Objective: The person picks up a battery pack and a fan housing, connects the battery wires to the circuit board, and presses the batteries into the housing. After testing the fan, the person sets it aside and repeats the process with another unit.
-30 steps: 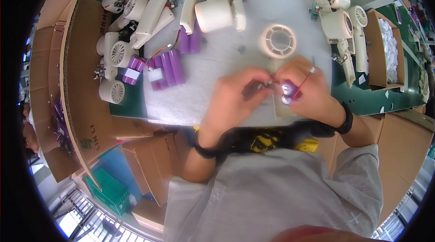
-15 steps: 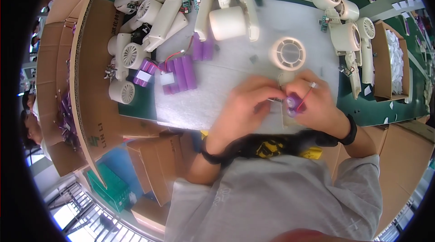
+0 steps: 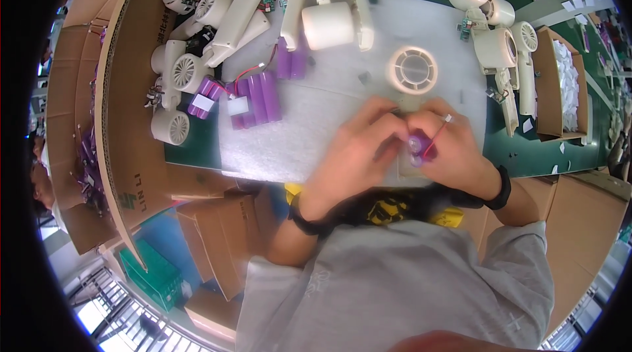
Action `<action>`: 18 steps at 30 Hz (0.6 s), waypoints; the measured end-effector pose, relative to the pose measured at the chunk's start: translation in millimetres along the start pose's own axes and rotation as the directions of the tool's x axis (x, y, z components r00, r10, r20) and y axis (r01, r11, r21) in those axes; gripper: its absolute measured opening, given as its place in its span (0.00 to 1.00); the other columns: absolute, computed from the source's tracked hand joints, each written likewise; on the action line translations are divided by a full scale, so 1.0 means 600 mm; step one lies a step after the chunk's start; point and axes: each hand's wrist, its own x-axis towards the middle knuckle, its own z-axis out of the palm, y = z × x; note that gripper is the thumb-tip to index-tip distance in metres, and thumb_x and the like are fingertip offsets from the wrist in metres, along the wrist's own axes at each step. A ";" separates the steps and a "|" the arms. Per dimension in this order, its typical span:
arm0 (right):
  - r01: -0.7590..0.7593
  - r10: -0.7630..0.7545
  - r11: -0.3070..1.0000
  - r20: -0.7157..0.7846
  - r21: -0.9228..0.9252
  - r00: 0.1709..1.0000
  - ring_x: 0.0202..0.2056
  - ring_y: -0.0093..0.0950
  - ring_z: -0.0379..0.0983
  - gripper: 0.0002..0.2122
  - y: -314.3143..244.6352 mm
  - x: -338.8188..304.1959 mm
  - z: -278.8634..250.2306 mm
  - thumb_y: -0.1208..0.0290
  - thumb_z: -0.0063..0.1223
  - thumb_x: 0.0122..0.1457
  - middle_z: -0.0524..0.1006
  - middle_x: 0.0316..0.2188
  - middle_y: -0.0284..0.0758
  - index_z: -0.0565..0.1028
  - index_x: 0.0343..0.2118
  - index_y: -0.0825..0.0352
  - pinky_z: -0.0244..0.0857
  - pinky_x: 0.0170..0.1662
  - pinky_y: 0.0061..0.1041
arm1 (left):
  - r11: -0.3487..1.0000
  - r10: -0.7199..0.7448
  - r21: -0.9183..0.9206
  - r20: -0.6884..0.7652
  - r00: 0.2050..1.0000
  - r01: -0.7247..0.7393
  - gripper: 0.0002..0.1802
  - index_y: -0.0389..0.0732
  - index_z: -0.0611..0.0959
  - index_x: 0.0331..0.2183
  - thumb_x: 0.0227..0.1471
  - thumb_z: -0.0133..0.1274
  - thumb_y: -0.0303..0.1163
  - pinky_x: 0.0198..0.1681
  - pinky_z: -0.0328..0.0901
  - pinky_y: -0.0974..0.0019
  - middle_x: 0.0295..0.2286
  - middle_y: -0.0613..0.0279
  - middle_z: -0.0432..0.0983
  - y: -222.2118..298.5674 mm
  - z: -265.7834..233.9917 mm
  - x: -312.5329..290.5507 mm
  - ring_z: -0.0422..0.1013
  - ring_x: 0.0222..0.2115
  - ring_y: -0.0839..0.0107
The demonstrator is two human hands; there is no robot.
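Head view: fingers of right hand (image 3: 455,149) grasp purple battery pack (image 3: 417,149) with red wire (image 3: 435,139), on near side of round white fan head (image 3: 412,89). Left hand (image 3: 361,148), same side: fingers curled, cannot tell if gripping. Left of fan head, purple cells (image 3: 266,96); far right of it, carton (image 3: 548,88).

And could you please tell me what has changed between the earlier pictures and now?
The left hand has moved slightly right, its fingertips now closer to the purple battery pack. The right hand still holds that pack. The round cream fan housing beyond the hands stayed put.
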 end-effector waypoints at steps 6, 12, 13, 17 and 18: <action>-0.258 0.248 0.888 0.076 0.381 0.966 0.33 0.23 0.73 0.12 -0.001 -0.001 -0.015 0.80 0.65 0.46 0.75 0.30 0.34 0.72 0.32 0.68 0.67 0.34 0.25 | 0.995 -0.018 -0.100 -0.027 0.999 0.016 0.18 0.36 0.79 0.39 0.44 0.55 0.11 0.38 0.69 0.67 0.37 0.54 0.75 -0.014 -0.007 -0.002 0.75 0.36 0.64; -0.313 0.268 0.767 0.164 0.560 0.949 0.27 0.18 0.67 0.09 0.017 0.003 -0.050 0.75 0.64 0.52 0.73 0.26 0.29 0.75 0.33 0.69 0.59 0.29 0.17 | 0.951 -0.181 -0.240 0.070 0.981 0.192 0.16 0.34 0.77 0.42 0.49 0.51 0.10 0.42 0.67 0.71 0.38 0.60 0.75 -0.025 -0.015 -0.005 0.72 0.39 0.76; -0.380 0.331 0.709 0.196 0.593 0.923 0.25 0.17 0.66 0.09 0.014 0.004 -0.051 0.74 0.64 0.52 0.73 0.25 0.28 0.75 0.33 0.70 0.58 0.28 0.16 | 0.943 -0.182 -0.269 0.085 0.980 0.198 0.16 0.34 0.77 0.42 0.50 0.50 0.11 0.43 0.67 0.72 0.38 0.61 0.75 -0.026 -0.015 -0.005 0.71 0.40 0.78; -0.402 0.312 0.792 0.261 0.460 0.914 0.29 0.19 0.68 0.09 0.000 0.011 -0.070 0.72 0.59 0.54 0.75 0.29 0.32 0.76 0.33 0.72 0.61 0.30 0.20 | 0.845 -0.297 -0.427 0.126 0.946 0.322 0.16 0.33 0.77 0.42 0.51 0.48 0.10 0.44 0.66 0.73 0.38 0.62 0.74 -0.022 -0.015 0.002 0.71 0.41 0.77; -0.403 0.314 0.791 0.259 0.460 0.913 0.29 0.19 0.68 0.09 0.002 0.010 -0.070 0.72 0.59 0.54 0.75 0.29 0.32 0.76 0.33 0.72 0.61 0.30 0.20 | 0.845 -0.297 -0.426 0.129 0.946 0.323 0.16 0.33 0.77 0.42 0.51 0.48 0.10 0.44 0.66 0.73 0.38 0.62 0.74 -0.022 -0.015 0.002 0.71 0.41 0.77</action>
